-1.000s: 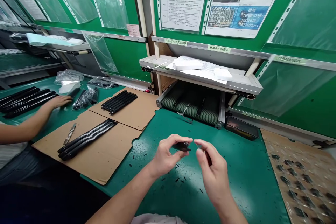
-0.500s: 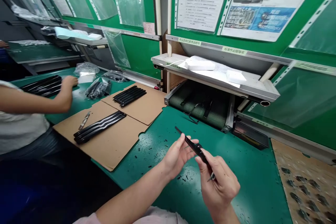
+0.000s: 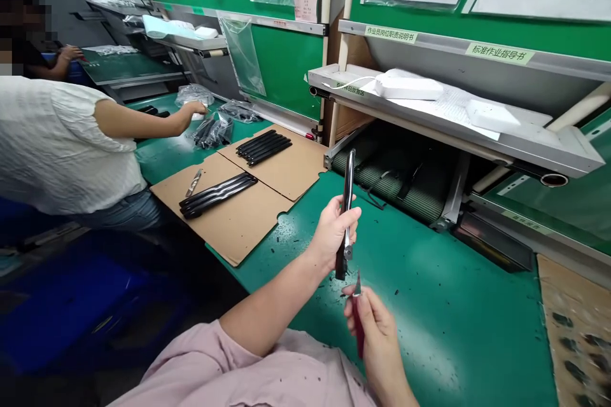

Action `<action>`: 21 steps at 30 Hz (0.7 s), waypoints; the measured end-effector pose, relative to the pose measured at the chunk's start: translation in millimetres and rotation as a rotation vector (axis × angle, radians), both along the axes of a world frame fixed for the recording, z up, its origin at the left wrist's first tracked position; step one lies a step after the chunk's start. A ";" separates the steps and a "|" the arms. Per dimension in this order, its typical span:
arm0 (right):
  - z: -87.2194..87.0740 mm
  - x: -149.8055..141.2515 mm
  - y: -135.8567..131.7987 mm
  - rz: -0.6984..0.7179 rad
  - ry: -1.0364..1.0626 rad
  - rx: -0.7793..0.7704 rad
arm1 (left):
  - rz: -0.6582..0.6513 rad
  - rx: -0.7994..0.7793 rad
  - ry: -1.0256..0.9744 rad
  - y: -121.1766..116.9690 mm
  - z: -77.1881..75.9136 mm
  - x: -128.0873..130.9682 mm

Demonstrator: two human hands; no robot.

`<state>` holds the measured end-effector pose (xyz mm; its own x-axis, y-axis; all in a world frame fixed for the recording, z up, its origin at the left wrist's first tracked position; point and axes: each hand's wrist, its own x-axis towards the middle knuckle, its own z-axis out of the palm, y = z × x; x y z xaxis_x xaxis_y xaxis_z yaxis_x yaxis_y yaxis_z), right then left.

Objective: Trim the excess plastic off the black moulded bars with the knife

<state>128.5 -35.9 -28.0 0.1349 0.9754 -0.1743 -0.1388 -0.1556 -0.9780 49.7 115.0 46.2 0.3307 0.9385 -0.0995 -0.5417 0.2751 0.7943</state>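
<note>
My left hand (image 3: 333, 233) grips a long black plastic strip (image 3: 347, 193) and holds it nearly upright above the green table mat (image 3: 429, 292). My right hand (image 3: 377, 336) is just below it, closed around a small red-handled knife (image 3: 357, 311) whose blade tip points up at the strip's lower end. Small black shavings lie scattered on the mat beneath both hands.
Two cardboard sheets (image 3: 238, 229) at the left carry groups of black strips (image 3: 217, 193) and another knife (image 3: 193, 182). A co-worker's arm (image 3: 147, 122) reaches toward plastic bags. A conveyor belt (image 3: 405, 184) runs under a shelf (image 3: 458, 121). A cardboard tray of small black parts (image 3: 577, 324) is at right.
My left hand has swung the black strip from slanted to nearly upright. My right hand dropped below it with the knife. The view has shifted toward the left.
</note>
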 end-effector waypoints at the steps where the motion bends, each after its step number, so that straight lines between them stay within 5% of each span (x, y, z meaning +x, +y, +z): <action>1: 3.3 5.1 2.5 0.014 -0.161 0.076 | -0.010 0.016 0.010 -1.0 -0.9 0.4; 5: 28.4 22.4 19.6 0.018 -0.858 0.436 | -0.039 0.029 0.008 -4.4 -1.2 3.1; 8: 43.0 23.9 33.2 -0.030 -1.165 0.550 | -0.060 0.014 0.015 -7.7 0.9 5.2; 21: 38.3 17.0 40.0 -0.166 -1.349 0.699 | -0.050 -0.113 -0.105 -12.2 3.1 6.1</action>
<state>145.5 4.1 10.4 -0.0762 0.7659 0.6385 0.9188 0.3027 -0.2534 55.8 102.8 49.3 0.3912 0.9052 -0.1662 -0.6031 0.3885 0.6967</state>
